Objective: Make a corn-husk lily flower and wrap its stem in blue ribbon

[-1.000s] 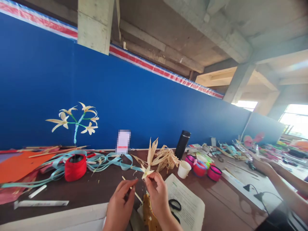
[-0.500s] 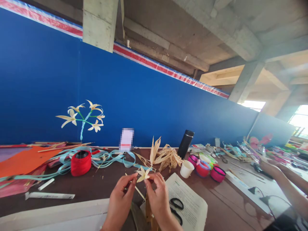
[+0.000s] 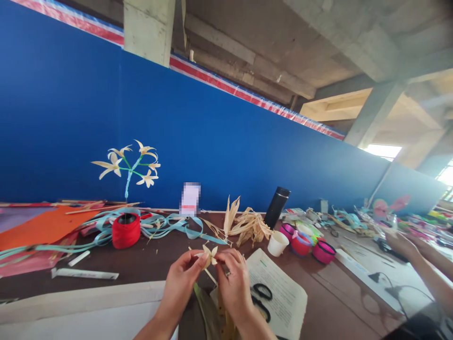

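Observation:
A small cream flower (image 3: 211, 255), its petals looking like dried corn husk, is held up between my two hands above the table. My left hand (image 3: 183, 279) pinches it from the left, thumb against the petals. From the other side the curled fingers of my right hand (image 3: 234, 278) close on its right petals; their exact grip is partly hidden. A thin pale stick (image 3: 211, 276) slants just below the flower. Behind my hands lies a bunch of dried husks (image 3: 249, 226). Farther left stands a finished spray of similar flowers (image 3: 131, 171) on a blue-wrapped stem.
Black-handled scissors (image 3: 262, 292) lie on a printed sheet (image 3: 283, 288) at my right. Behind are a white cup (image 3: 278, 243), a black bottle (image 3: 277, 208) and pink ribbon rolls (image 3: 323, 252). A red roll (image 3: 126, 231) and a white tube (image 3: 87, 274) sit left. Another person's arms (image 3: 421, 264) reach in at right.
The flower has turned so its petals face more sideways. My left thumb has moved onto it. The whole view has shifted slightly, with the scene sitting a little higher and farther right.

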A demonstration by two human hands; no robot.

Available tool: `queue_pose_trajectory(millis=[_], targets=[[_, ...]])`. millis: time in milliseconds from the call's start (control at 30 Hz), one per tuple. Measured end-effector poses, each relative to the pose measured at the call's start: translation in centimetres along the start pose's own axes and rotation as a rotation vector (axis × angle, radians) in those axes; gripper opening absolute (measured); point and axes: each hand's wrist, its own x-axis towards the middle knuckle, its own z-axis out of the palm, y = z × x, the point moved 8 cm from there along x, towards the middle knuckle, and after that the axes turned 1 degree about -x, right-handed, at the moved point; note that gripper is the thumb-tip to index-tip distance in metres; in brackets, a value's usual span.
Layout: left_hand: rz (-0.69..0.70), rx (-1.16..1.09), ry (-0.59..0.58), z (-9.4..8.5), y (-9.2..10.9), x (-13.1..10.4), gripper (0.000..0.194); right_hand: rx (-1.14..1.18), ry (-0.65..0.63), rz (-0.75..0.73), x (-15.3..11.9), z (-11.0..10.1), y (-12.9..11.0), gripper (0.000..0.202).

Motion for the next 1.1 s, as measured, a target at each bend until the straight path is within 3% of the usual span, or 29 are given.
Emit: queue_pose_trajectory(millis=[400, 1100], targets=[[0.029, -0.035, -0.042, 0.4, -0.26, 0.03, 0.032, 0.08, -0.001, 0.003, -0.04, 0.08, -0.22, 0.011], [0.051, 0.058, -0.04, 0.43, -0.64, 0.22, 0.036, 0.293, 0.011, 0.076, 0.02, 0.5, 0.56, 0.016]])
